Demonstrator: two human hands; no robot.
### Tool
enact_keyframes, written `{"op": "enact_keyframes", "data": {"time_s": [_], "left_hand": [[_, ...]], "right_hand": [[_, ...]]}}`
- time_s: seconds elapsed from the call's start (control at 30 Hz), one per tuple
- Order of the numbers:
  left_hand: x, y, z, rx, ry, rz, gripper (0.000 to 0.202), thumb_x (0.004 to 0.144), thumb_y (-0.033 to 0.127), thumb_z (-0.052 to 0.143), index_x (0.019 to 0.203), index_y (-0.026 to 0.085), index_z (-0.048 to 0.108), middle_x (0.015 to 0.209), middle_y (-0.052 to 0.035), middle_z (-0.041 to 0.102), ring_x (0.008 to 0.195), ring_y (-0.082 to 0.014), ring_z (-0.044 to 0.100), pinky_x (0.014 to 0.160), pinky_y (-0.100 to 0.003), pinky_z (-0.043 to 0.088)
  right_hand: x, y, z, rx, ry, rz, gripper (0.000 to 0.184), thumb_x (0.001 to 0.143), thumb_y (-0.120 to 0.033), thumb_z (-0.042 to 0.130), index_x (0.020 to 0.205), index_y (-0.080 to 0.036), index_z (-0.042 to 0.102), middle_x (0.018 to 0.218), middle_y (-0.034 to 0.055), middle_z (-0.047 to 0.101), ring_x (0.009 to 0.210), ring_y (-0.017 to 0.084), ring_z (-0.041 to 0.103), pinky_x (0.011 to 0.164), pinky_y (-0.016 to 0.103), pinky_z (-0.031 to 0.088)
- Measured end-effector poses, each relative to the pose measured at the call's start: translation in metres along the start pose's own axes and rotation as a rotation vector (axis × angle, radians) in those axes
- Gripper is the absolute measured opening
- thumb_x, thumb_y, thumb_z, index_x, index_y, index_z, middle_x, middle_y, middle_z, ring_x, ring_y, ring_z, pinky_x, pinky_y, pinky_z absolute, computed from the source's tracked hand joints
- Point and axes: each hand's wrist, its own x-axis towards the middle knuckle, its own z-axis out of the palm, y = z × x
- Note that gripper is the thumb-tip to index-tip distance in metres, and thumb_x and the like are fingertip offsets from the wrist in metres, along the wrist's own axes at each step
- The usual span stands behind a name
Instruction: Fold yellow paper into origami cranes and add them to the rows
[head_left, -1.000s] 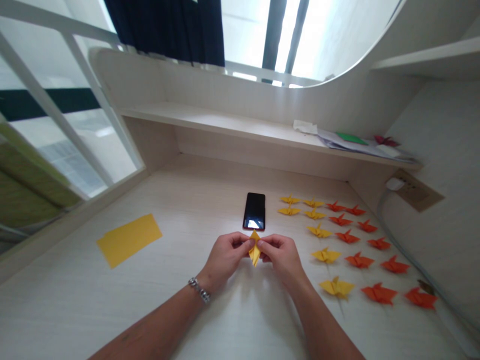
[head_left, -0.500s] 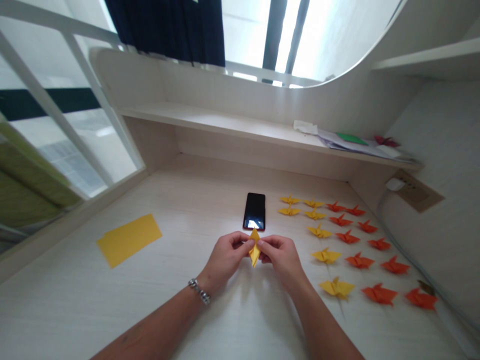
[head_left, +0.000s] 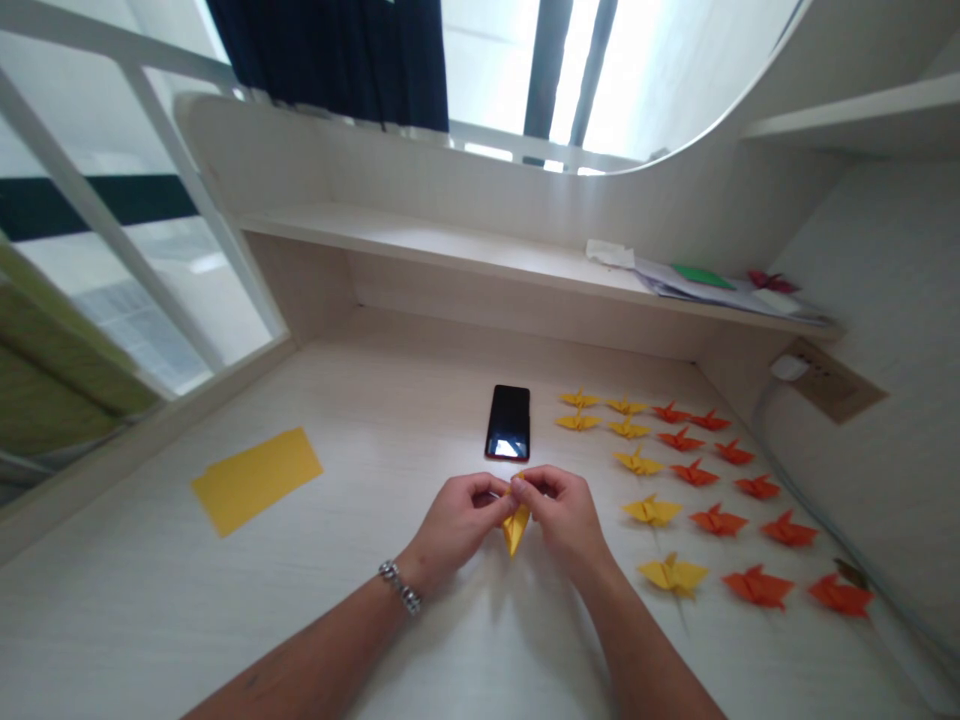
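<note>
The yellow fold hangs point-down between both hands, left hand and right hand pinching its top together.

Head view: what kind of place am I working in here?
Probably a built-in study desk by a window, in a bedroom or dorm. It has a shelf across the back holding loose papers, a wall socket to the right, and a phone lying flat beyond both hands.
</note>
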Motion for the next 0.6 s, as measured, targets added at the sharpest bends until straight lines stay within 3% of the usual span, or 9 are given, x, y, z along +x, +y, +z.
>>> {"op": "enact_keyframes", "data": {"time_s": [0.4, 0.6], "left_hand": [[-0.0019, 0.0008, -0.0011, 0.083, -0.06, -0.009, 0.021, 0.075, 0.032, 0.068, 0.079, 0.012, 0.072, 0.076, -0.0071, 0.07, 0.07, -0.0176, 0.061, 0.065, -0.026, 0.048], [-0.0023, 0.0015, 0.0012, -0.059, -0.062, -0.041, 0.021, 0.075, 0.031, 0.07, 0.084, 0.012, 0.072, 0.08, -0.0076, 0.07, 0.072, -0.0168, 0.062, 0.067, -0.025, 0.048]], "right_hand": [[0.0012, 0.0038, 0.0, 0.093, 0.035, 0.041, 0.014, 0.07, -0.029, 0.07, 0.07, -0.015, 0.07, 0.06, 0.0008, 0.063, 0.056, 0.012, 0.051, 0.053, 0.024, 0.04], [0.0014, 0.0042, 0.0011, 0.18, 0.102, 0.045, 0.02, 0.072, -0.034, 0.07, 0.073, -0.014, 0.069, 0.061, 0.0012, 0.063, 0.056, 0.013, 0.052, 0.054, 0.024, 0.041]]}}
